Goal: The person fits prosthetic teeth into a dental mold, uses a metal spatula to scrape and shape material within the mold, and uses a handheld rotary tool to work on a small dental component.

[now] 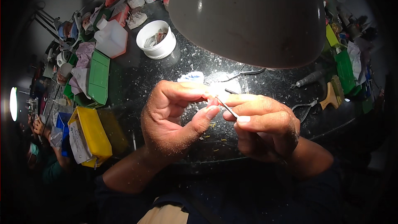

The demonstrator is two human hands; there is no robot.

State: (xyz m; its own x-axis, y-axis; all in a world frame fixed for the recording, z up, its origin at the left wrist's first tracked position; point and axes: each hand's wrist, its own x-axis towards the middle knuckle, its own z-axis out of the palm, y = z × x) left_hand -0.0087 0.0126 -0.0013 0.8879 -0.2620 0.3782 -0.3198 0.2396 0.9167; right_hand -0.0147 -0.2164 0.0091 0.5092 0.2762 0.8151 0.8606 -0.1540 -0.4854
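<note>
Between the thumb and forefinger of my left hand (172, 118) is a small pinkish, see-through piece (212, 101); its full shape is hidden by the fingers. My right hand (267, 124) grips a slim metal hand tool (227, 108) like a pen, its thin tip touching or very close to that piece. Fine pale dust clings to both hands. Just beyond the fingers, under bright light, lie a white lump with blue marks (193, 76), perhaps a cast, and a metal tool with a bent dark handle (248, 72).
A grey lamp shade (248, 20) hangs low over the black, shaving-strewn bench (145, 79). Leftward stand a white tub (155, 41), a plastic jug (111, 37), and green (98, 76) and yellow bins (93, 135). Rightward lie a rotary handpiece (310, 79), pliers (304, 110) and a brush (330, 96). Another person (45, 149) sits far left.
</note>
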